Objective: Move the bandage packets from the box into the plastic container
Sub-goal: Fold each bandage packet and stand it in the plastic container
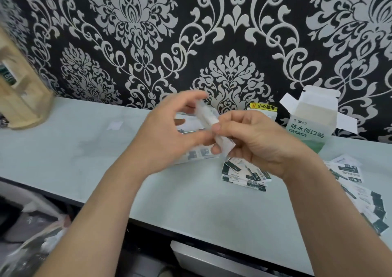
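Observation:
Both hands hold a small stack of white bandage packets (214,128) above the counter. My right hand (258,143) pinches its lower end between thumb and fingers. My left hand (167,134) curls round its upper end, fingertips on top. Behind and under my left hand lies the clear plastic container (188,124), with packets showing inside; most of it is hidden. The open white-and-green bandage box (309,124) stands upright at the back right, flaps up. A pile of green-and-white packets (246,175) lies below my right hand.
More loose packets (364,198) are strewn along the counter's right end. A pale counter (74,149) runs along a patterned wall; its front edge drops to a dark gap. A wooden rack (19,90) stands at far left. A yellow warning label (263,106) sits on the wall socket.

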A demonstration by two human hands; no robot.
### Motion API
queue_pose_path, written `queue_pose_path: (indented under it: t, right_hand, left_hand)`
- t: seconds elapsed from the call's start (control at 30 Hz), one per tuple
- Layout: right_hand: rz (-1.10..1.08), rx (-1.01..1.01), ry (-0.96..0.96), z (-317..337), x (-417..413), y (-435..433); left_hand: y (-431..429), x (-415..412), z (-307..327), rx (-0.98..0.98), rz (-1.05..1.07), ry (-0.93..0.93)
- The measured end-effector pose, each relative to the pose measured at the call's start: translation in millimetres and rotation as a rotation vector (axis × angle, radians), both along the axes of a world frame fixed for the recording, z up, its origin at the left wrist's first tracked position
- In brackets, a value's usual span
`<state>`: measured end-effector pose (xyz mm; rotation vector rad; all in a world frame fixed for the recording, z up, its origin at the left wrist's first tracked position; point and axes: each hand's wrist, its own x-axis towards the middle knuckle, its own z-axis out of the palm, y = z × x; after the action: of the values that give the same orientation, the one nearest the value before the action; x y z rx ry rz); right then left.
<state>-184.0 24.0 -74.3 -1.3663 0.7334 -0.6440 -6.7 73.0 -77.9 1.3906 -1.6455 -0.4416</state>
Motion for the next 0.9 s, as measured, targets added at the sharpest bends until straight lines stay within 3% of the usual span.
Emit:
queue_pose_path:
  t: [0.07, 0.17, 0.4, 0.63, 0.9]
  right_hand:
    - [-0.118, -0.19, 0.164, 10.6, 6.8, -4.0]
    - [-0.245, -0.541, 0.536, 20.9, 27.2, -17.7]
    - [0.069, -0.783, 1.197, 17.0, 92.5, -40.4]
    - [0.166, -0.797, 1.414, 1.3, 108.9, -49.4]
    - [0.153, -0.746, 1.379, -0.8, 116.2, -51.9]
  left_hand:
    - [-4.6, 19.7, -4.9, -0.022, 0.182, -0.026]
    - [-13.7, 39.8, -22.3, 0.085, 0.291, -0.34]
    - [-32.6, 44.7, -42.3, 0.25, 0.213, -0.674]
    - [-38.1, 45.4, -46.1, 0.313, 0.183, -0.793]
    - [-36.9, 45.6, -44.4, 0.341, 0.171, -0.773]
